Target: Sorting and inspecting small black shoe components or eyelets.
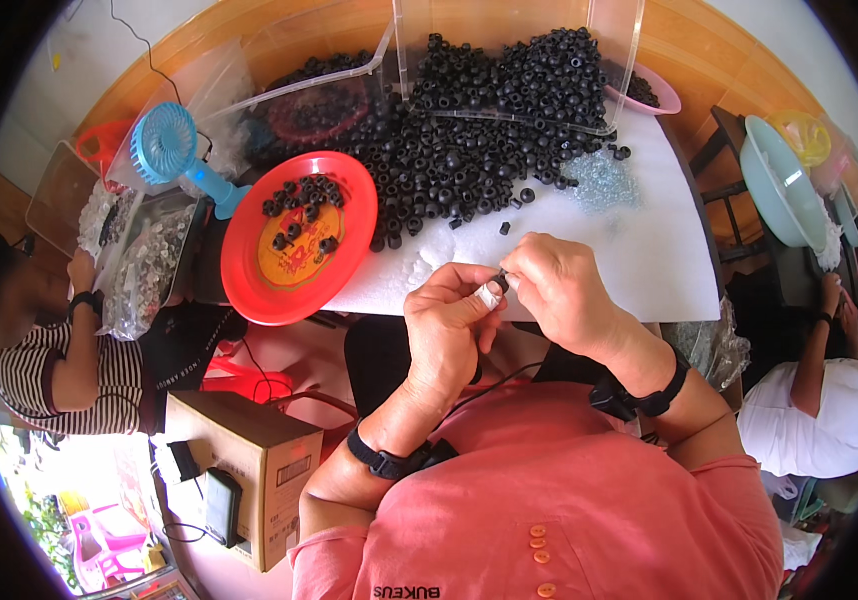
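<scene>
Steadiness matters mid-frame: left hand (446, 325) grips a black piece (500, 281), right hand (561, 290) pinches its edge. Keep the left firm.

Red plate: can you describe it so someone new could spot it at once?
On the white-covered table, find the big heap of black pieces. Just left of it, beside the blue fan, is the round red plate. Its solid red rim around a yellow-orange centre, with a small scatter of black pieces on it, sets it apart from both.
</scene>
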The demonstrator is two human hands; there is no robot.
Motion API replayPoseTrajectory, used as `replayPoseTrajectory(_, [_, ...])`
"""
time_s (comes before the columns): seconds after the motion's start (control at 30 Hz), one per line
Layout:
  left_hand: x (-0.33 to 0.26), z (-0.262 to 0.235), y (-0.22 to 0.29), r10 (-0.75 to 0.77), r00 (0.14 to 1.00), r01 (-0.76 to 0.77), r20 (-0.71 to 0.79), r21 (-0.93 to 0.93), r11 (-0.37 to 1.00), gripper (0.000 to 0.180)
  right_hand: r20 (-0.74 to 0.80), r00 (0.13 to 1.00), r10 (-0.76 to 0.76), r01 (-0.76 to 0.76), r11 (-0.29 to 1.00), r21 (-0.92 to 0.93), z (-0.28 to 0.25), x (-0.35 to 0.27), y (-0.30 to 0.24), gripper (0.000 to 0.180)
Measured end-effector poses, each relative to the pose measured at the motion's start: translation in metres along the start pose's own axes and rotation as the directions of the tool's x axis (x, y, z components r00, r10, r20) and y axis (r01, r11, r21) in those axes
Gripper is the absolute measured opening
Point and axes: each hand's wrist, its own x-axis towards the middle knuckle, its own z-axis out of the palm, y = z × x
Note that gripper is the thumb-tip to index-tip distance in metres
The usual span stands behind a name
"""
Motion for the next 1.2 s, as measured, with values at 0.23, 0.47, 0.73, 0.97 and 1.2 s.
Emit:
replayPoseTrajectory(0.23, [0.002, -0.003, -0.005, 0.045, 0.999, -0.045, 0.009, 0.005, 0.999, 0.006, -0.016, 0.983, -0.185, 0.180, 0.969, -0.167, 0.002, 0.003, -0.007, 0.017])
replayPoseTrajectory(0.47, [-0.001, 0.001, -0.002, 0.034, 0.999, -0.035, 0.040, 0.034, 0.999, 0.008, -0.001, 0.990, -0.138, 0.138, 0.987, -0.078, -0.003, -0.005, -0.007, 0.022])
replayPoseTrajectory(0.73, [-0.002, 0.008, 0.002, 0.082, 0.997, -0.081, -0.007, 0.127, 0.989, 0.013, -0.190, 0.980, -0.065, 0.022, 0.975, -0.220, 0.019, -0.013, -0.008, 0.026])
replayPoseTrajectory(0.97, [-0.006, 0.009, 0.014, -0.077, 0.994, 0.055, 0.080, 0.256, 0.965, 0.016, -0.199, 0.977, -0.079, 0.045, 0.984, -0.172, 0.008, -0.014, 0.002, 0.028])
replayPoseTrajectory(1.2, [-0.003, 0.006, 0.017, -0.086, 0.985, 0.003, 0.152, 0.477, 0.879, 0.021, 0.099, 0.991, 0.086, -0.099, 0.986, 0.137, -0.007, -0.013, 0.001, 0.029])
